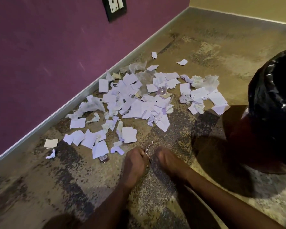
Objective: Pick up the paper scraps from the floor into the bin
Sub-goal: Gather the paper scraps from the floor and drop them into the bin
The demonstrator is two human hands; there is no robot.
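Both hands, left [135, 160] and right [166, 160], meet low over the floor [205, 52] near scattered scraps [135, 103], the left pinching a thin metal piece [148, 148], the bin [274, 100] at right.

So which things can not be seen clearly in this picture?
- Head view: the thin metal-looking object between the left hand and right hand is blurred; the fingers hide most of it.
- The bin with black plastic liner is cut by the right edge; its inside is dark.
- The dark printed wrapper lies partly under a white paper scrap.
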